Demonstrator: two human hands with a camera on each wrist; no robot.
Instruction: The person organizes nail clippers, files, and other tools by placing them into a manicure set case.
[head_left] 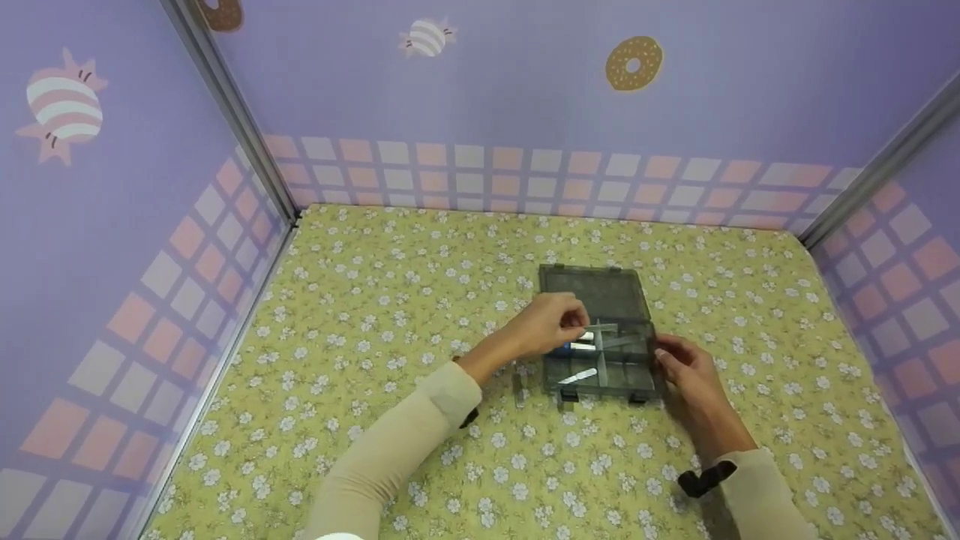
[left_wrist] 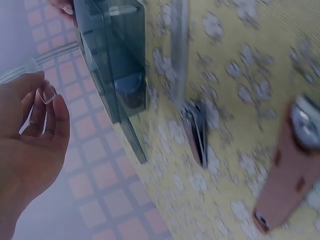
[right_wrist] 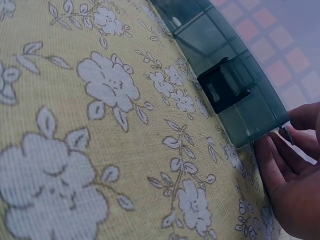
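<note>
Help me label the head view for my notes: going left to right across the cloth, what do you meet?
Left hand → small clear divider strips on the cloth → open grey compartment box → right hand at the box's right edge.

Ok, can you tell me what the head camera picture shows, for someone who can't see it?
A person's left hand reaches over an open smoky-grey compartment box, fingers pinched near small white pieces inside, while the right hand touches the box's right edge. The box sits on a yellow flowered cloth inside purple walls printed with a doughnut and sweets.
</note>
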